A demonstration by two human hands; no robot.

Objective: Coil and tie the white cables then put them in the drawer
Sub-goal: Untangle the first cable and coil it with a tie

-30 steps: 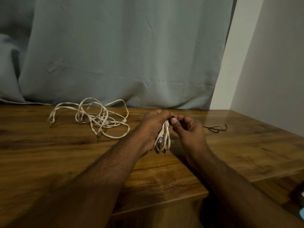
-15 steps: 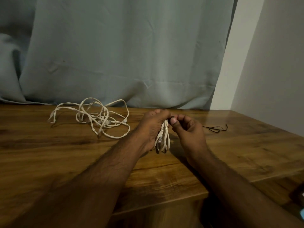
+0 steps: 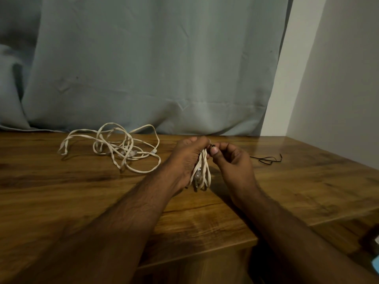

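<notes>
— Where's the coiled white cable?

— In the left hand (image 3: 185, 158), held just above the wooden desk (image 3: 82, 191). The coiled cable (image 3: 202, 171) hangs as a narrow bundle of loops below the fingers, which are curled round its top end. A clear plug shows among the loops.

— And the right hand?

— The right hand (image 3: 231, 160) is close against the left, its grip pressed together: thumb and forefinger pinch a small dark tie (image 3: 211, 146) right at the top of the bundle. How the tie runs round the cable I cannot tell; it is too small.

— Any other cable?

— Yes, a loose white cable (image 3: 114, 148) lies in a tangle on the desk to the left, well apart from the hands, near the hem of the grey-blue curtain (image 3: 153, 68).

— Anything on the right?

— Thin black ties (image 3: 267, 159) lie on the desk just past the right hand, towards the pale wall (image 3: 338, 78).
</notes>
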